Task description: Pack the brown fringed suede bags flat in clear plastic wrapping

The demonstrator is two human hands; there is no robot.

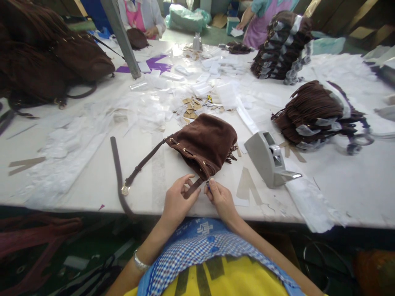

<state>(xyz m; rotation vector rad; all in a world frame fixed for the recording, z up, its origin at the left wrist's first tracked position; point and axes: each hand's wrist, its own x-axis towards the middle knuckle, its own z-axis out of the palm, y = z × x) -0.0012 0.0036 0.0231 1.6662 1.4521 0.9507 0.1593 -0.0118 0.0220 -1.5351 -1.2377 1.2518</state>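
A dark brown suede drawstring bag (206,139) lies on its side before me, its eyeleted mouth toward me and a fringe at its far right. My left hand (179,199) is closed round the brown strap (194,188) just below the mouth. Beside it, my right hand (220,200) pinches a small metal piece (207,185) where the strap meets the bag; the fingers partly hide it. The other strap part (145,160) runs left from the bag to a gold buckle (125,190). A loose end of strap (115,160) hangs over the table's front edge.
A grey tape dispenser (268,160) stands at right. Behind it are fringed brown bundles (314,111) and a taller stack (284,45). Brown bags (77,57) are piled at left, near a metal post (120,37). Plastic wrap and tan tags (191,107) litter the white table. Two people work opposite.
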